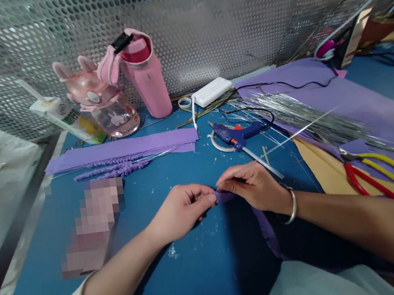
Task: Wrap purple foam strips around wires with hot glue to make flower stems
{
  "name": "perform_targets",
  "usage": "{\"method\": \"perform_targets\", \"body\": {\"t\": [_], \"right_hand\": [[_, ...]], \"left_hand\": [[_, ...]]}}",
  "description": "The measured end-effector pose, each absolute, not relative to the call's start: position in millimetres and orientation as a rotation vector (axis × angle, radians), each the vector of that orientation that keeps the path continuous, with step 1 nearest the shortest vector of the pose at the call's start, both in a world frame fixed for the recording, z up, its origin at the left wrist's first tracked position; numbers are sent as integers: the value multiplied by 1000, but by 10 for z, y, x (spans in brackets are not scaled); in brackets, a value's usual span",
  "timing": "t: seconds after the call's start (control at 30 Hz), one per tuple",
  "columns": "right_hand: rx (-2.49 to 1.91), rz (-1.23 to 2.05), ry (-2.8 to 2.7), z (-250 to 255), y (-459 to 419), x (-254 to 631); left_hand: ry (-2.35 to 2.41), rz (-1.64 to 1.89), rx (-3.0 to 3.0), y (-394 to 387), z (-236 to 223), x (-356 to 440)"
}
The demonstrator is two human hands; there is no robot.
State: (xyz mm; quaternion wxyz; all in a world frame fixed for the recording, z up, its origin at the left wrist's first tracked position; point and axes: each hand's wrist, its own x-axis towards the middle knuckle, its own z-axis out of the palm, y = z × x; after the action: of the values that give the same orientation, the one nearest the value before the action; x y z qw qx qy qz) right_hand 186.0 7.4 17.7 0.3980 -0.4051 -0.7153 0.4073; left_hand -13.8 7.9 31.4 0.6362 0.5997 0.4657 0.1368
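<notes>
My left hand [186,207] pinches one end of a purple paper strip [224,196] between thumb and fingers, above the blue table. Its fingertips almost meet those of my right hand [255,186], which is closed around a thin pale wire [300,130] that sticks out up and to the right. From under the right hand the strip trails down toward my lap. Just beyond the hands, a blue glue gun [240,133] with a clear glue stick rests on a roll of tape [218,145].
Purple paper strips [128,149] and fuzzy purple stems [113,169] lie at left, near a pixelated flat object [94,224]. Pink bottles [148,81] and a drink carton [66,118] stand behind. Silver wires [316,112], pliers [374,167] and a white power bank [212,91] are at right.
</notes>
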Motion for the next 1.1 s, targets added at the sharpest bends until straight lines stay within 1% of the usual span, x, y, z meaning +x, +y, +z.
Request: {"method": "perform_targets", "body": {"t": [0.1,0.23,0.37,0.53,0.7,0.83,0.93,1.1], "right_hand": [[-1047,1072,-1805,179,62,1858],[-1089,1121,-1774,188,96,1867],[-1209,1203,-1664,177,158,1877],[-1225,1233,-1614,145,172,1892],[-1077,1584,-1610,148,228,1990],[-922,1818,-1618,123,292,2036],[-948,1843,-1569,89,292,2007],[-1000,1856,-1484,96,238,1918]], "left_hand": [[1077,330,1419,64,316,-122],[1113,468,1586,85,312,-123],[1205,588,1491,83,287,-115],[1143,640,1402,39,248,-65],[1016,571,1092,67,170,-65],[932,650,937,102,120,-76],[954,711,930,96,130,-63],[1201,790,1221,26,170,-31]]}}
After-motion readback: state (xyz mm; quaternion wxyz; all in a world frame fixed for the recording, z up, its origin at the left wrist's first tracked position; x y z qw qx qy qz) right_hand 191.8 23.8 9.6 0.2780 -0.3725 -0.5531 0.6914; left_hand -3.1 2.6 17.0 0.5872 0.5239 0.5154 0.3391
